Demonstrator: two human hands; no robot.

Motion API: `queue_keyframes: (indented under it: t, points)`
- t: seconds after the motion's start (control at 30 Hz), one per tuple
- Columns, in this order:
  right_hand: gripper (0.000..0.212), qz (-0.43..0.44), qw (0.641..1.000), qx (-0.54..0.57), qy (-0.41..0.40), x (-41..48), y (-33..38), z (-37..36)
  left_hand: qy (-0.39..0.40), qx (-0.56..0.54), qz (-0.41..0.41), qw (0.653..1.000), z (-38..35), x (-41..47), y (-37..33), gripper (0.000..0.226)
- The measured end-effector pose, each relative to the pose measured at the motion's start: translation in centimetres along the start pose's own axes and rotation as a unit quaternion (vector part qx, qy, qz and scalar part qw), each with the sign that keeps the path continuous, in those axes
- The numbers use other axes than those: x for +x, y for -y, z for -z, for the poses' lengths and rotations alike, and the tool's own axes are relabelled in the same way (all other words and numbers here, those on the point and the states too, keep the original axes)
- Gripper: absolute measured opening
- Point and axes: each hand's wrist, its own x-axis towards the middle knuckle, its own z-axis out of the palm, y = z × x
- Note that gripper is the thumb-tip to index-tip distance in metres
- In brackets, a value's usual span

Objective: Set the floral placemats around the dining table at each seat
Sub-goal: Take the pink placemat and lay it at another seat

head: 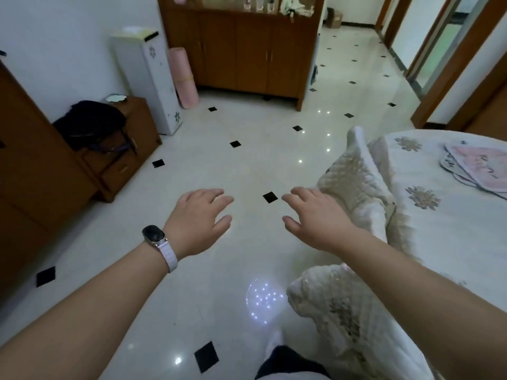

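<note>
A stack of pink floral placemats (474, 167) lies on the dining table (450, 231) at the right edge of the view; the table is covered by a white cloth with flower prints. My left hand (199, 219), with a watch on the wrist, hovers over the floor, fingers apart and holding nothing. My right hand (315, 215) is stretched out beside it, also spread and holding nothing, just left of a chair with a quilted cream cover (356, 182). Both hands are well left of the placemats.
A second quilted chair cover (337, 311) is at the lower right by the table. A low wooden cabinet with a dark bag (93, 127) stands left; beyond it are a white appliance (148, 78), a pink rolled mat (183, 78) and a wooden sideboard (241, 50). Glossy tiled floor lies between.
</note>
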Motion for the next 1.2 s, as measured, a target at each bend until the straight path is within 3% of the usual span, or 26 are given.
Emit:
queue_keyframes:
  t: [0.2, 0.37, 0.6, 0.93, 1.2]
  points:
    - [0.049, 0.024, 0.999, 0.033, 0.014, 9.8, 0.4, -2.9, 0.007, 0.017, 0.058, 0.998, -1.1, 3.1, 7.9, 0.047]
    - [0.048, 0.03, 0.997, 0.064, 0.028, 19.1, -1.3, -5.3, 0.046, 0.055, 0.055, 0.996, -2.8, 9.6, 12.6, 0.045]
    - [0.048, 0.056, 0.996, 0.058, 0.031, 31.2, -4.4, -3.0, 0.015, 0.073, 0.053, 0.996, -1.2, 21.3, 17.0, 0.042]
    - [0.047, 0.002, 0.999, 0.037, 0.033, 43.3, -9.6, -1.9, -0.035, 0.041, 0.009, 0.998, -1.6, 36.5, 23.9, 0.038]
    - [0.048, -0.077, 0.996, 0.015, 0.051, 55.7, -12.9, -3.5, -0.026, -0.003, -0.042, 0.999, -5.8, 52.9, 32.9, 0.041]
